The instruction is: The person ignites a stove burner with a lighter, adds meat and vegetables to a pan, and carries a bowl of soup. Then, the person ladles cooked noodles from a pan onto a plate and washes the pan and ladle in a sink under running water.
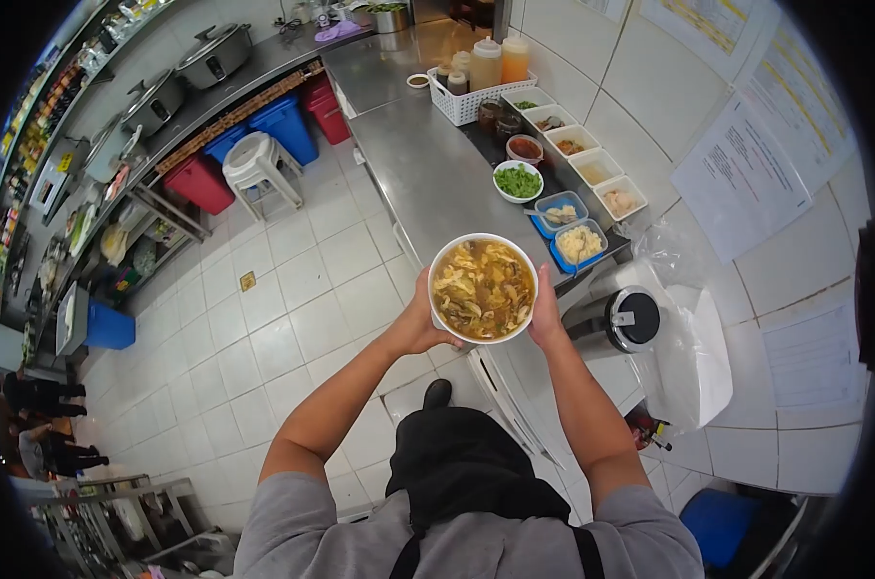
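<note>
A round white bowl (483, 289) filled with brown soup with egg-like pieces is held up between both hands, near the front edge of the steel counter (389, 145). My left hand (424, 317) grips its left side, with the thumb at the lower rim. Against the right side of the bowl lies my right hand (546, 307), its fingers partly hidden behind the bowl. Just beyond the bowl on the counter are a bowl of chopped greens (518, 181) and two blue-based containers (578, 245) with pale food.
White trays of ingredients (592, 167) line the wall beside a basket of sauce bottles (468, 100). A black-lidded steel container (634, 318) and plastic bags (693, 357) are at the right. A white stool (257, 164) and bins stand at the upper left; people are at the far left.
</note>
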Demonstrator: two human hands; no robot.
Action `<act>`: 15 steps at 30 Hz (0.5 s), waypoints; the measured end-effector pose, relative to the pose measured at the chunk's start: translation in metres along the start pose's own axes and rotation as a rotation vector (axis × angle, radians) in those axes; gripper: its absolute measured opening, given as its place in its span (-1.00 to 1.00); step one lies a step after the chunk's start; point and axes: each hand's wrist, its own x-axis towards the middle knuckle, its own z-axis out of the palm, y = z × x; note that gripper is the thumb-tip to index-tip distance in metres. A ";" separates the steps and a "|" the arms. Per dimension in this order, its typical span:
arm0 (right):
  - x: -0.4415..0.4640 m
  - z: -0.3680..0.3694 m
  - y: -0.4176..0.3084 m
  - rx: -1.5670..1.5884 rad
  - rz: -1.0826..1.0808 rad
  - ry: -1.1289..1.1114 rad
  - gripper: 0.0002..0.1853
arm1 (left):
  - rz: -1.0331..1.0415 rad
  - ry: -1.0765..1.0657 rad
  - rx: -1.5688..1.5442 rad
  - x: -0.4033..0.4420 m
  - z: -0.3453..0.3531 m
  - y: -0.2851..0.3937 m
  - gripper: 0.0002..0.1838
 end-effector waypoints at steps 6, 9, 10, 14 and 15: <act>0.047 0.002 0.015 -0.109 0.019 0.152 -0.26 | 0.067 -0.002 0.025 0.033 -0.023 -0.046 0.46; 0.064 0.006 0.015 -0.122 0.035 0.196 -0.23 | 0.107 0.000 0.147 0.049 -0.040 -0.055 0.46; 0.069 0.011 0.009 -0.126 0.026 0.213 -0.23 | 0.127 -0.004 0.269 0.057 -0.047 -0.057 0.46; 0.080 0.034 -0.005 -0.220 0.040 0.240 -0.28 | 0.031 -0.024 0.316 0.070 -0.063 -0.079 0.49; 0.087 0.036 -0.006 -0.248 0.061 0.272 -0.27 | 0.031 -0.027 0.316 0.074 -0.069 -0.085 0.49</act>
